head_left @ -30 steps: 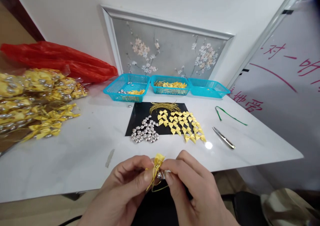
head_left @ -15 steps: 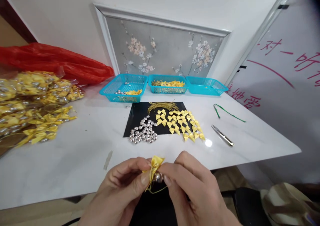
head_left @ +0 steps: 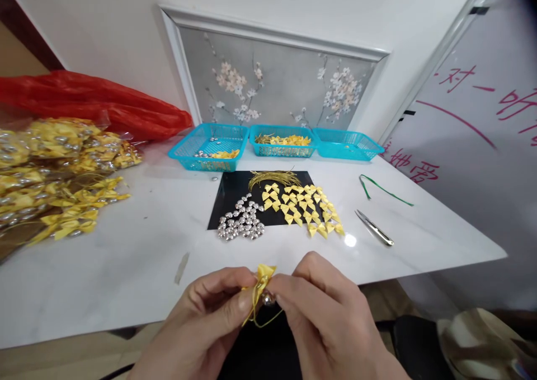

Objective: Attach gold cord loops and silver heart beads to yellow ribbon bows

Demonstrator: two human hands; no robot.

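Close to the table's front edge, my left hand [head_left: 210, 307] pinches a yellow ribbon bow [head_left: 265, 271] between thumb and forefinger. My right hand [head_left: 325, 307] is closed against the bow's other side, its thumb and fingertips at a shiny silver bead [head_left: 268, 298]. A thin gold cord [head_left: 265, 325] loops down from the bow towards the right thumb; its far end is hidden by the fingers. Beyond the hands lie a pile of silver beads [head_left: 242, 223], rows of yellow bows [head_left: 310, 203] and a bundle of gold cords [head_left: 274, 177] on and around a black mat [head_left: 218, 209].
Three blue baskets [head_left: 348, 151] line the wall, two with bows or beads inside. Small thread snips [head_left: 375, 229] and a green cord [head_left: 384, 188] lie right. Bagged yellow bow ornaments [head_left: 62, 145] and a red bag [head_left: 104, 103] fill the left.
The silver bead has shifted slightly right and turned between the fingers. Both hands keep their grip, with almost no other movement.
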